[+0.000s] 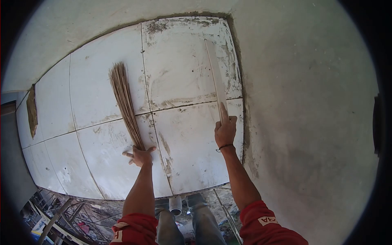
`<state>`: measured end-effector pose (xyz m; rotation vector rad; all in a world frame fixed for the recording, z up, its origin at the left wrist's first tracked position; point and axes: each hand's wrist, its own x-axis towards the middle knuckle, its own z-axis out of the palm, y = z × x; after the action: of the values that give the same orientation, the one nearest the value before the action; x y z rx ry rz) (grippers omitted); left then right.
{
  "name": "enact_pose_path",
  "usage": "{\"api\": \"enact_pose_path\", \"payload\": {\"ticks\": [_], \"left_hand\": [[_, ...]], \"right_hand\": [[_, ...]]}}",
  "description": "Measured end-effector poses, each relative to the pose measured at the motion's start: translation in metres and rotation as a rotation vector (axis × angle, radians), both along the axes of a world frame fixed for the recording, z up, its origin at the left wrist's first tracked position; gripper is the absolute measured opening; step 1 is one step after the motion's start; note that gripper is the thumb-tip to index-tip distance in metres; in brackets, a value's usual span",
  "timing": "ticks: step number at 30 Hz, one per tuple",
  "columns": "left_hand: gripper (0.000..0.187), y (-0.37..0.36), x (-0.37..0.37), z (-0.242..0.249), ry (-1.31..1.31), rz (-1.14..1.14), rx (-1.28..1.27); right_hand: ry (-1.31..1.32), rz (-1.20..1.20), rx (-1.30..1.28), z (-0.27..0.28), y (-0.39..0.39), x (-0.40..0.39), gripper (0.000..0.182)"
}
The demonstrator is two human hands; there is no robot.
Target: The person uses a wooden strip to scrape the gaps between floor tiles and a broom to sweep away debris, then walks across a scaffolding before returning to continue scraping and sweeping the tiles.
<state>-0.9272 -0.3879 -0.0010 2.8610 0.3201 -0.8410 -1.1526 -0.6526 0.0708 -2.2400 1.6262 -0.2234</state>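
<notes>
My left hand (141, 156) lies over the near end of a stick broom (124, 104), with the thumb out to the right and fingers spread to the left. The broom's bristles fan out away from me across the white tiles. Whether the palm presses on the broom's end is hidden. A long, narrow, pale flat strip (216, 71) is held in my right hand (226, 130), with the index finger stretched along it. The strip points away from me over the right-hand tiles. A dark band circles my right wrist.
White tiles (110, 143) with dark joints and mortar smears cover the raised surface. Plastered walls (302, 102) stand behind and to the right. A brown broken-looking patch (32, 110) marks the left end. Below the front edge are a pipe (175, 205), poles and rubble.
</notes>
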Motion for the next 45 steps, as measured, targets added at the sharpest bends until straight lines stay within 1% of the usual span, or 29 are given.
{"api": "enact_pose_path", "payload": {"ticks": [1, 2, 5, 8, 11, 12, 13, 14, 15, 17, 19, 22, 24, 26, 28, 32, 34, 37, 38, 39, 41, 42, 44, 45], "left_hand": [[0.111, 0.004, 0.002, -0.007, 0.006, -0.025, 0.050], [0.114, 0.005, 0.003, -0.013, 0.009, -0.034, 0.070], [0.119, 0.011, 0.004, -0.023, 0.001, -0.061, 0.109], [0.117, 0.010, 0.003, -0.021, -0.010, -0.016, 0.065], [0.115, 0.006, 0.002, -0.012, -0.024, -0.013, 0.056], [0.115, 0.005, 0.002, -0.013, -0.023, -0.008, 0.055], [0.114, 0.005, 0.005, -0.014, -0.002, -0.019, 0.066], [0.113, 0.005, 0.005, -0.012, 0.014, -0.023, 0.071], [0.113, 0.003, 0.005, -0.007, 0.029, -0.028, 0.075], [0.111, -0.001, 0.005, 0.000, 0.051, 0.041, 0.070], [0.111, 0.001, 0.005, -0.002, 0.040, 0.030, 0.052], [0.110, 0.002, 0.002, -0.004, 0.010, 0.031, 0.050], [0.110, 0.000, 0.003, -0.003, -0.007, 0.045, 0.058], [0.109, -0.002, 0.004, 0.003, 0.026, 0.041, 0.073], [0.109, -0.004, 0.007, 0.008, 0.039, 0.048, 0.063], [0.108, -0.002, 0.004, 0.004, 0.027, 0.049, 0.063], [0.107, -0.001, 0.002, 0.002, 0.023, 0.052, 0.063], [0.105, 0.002, 0.001, 0.001, 0.015, 0.045, 0.061], [0.103, 0.000, 0.002, 0.001, 0.006, 0.050, 0.055], [0.103, -0.003, 0.006, 0.005, 0.003, 0.055, 0.049], [0.099, -0.005, 0.007, 0.014, 0.058, 0.069, 0.036], [0.099, -0.004, 0.005, 0.013, 0.056, 0.071, 0.043], [0.096, -0.004, 0.004, 0.010, 0.034, 0.076, 0.036], [0.096, -0.003, 0.004, 0.010, 0.027, 0.086, 0.041]], "right_hand": [[0.007, 0.008, -0.008, 0.016, -0.002, -0.007, 0.081], [0.121, -0.023, 0.052, 0.032, -0.006, -0.012, 0.087], [0.359, -0.018, 0.085, 0.051, -0.038, -0.006, 0.096], [0.428, 0.037, 0.143, 0.067, -0.108, 0.038, 0.092], [0.460, 0.058, 0.140, 0.056, -0.195, 0.079, 0.089], [0.460, 0.063, 0.139, 0.060, -0.204, 0.080, 0.089], [0.457, 0.126, 0.128, 0.066, -0.213, 0.080, 0.089], [0.460, 0.187, 0.121, 0.072, -0.217, 0.077, 0.089], [0.463, 0.190, 0.116, 0.084, -0.212, 0.071, 0.089], [0.560, 0.236, 0.131, 0.106, -0.199, 0.057, 0.089], [0.581, 0.244, 0.138, 0.118, -0.207, 0.064, 0.089], [0.507, 0.225, 0.141, 0.108, -0.250, 0.089, 0.089], [0.509, 0.218, 0.176, 0.112, -0.254, 0.097, 0.089], [0.520, 0.202, 0.205, 0.116, -0.251, 0.084, 0.088], [0.569, 0.326, 0.082, 0.114, -0.249, 0.057, 0.088], [0.578, 0.293, 0.084, 0.105, -0.266, 0.076, 0.088], [0.503, 0.261, 0.100, 0.089, -0.275, 0.093, 0.088], [0.481, 0.263, 0.098, 0.090, -0.231, 0.093, 0.089], [0.508, 0.253, 0.142, 0.103, -0.206, 0.090, 0.090], [0.515, 0.281, 0.129, 0.105, -0.186, 0.082, 0.091], [0.528, 0.305, 0.131, 0.105, -0.167, 0.075, 0.092], [0.525, 0.308, 0.136, 0.104, -0.172, 0.079, 0.092], [0.520, 0.234, 0.176, 0.100, -0.194, 0.102, 0.093], [0.513, 0.245, 0.178, 0.092, -0.203, 0.110, 0.093]]}}
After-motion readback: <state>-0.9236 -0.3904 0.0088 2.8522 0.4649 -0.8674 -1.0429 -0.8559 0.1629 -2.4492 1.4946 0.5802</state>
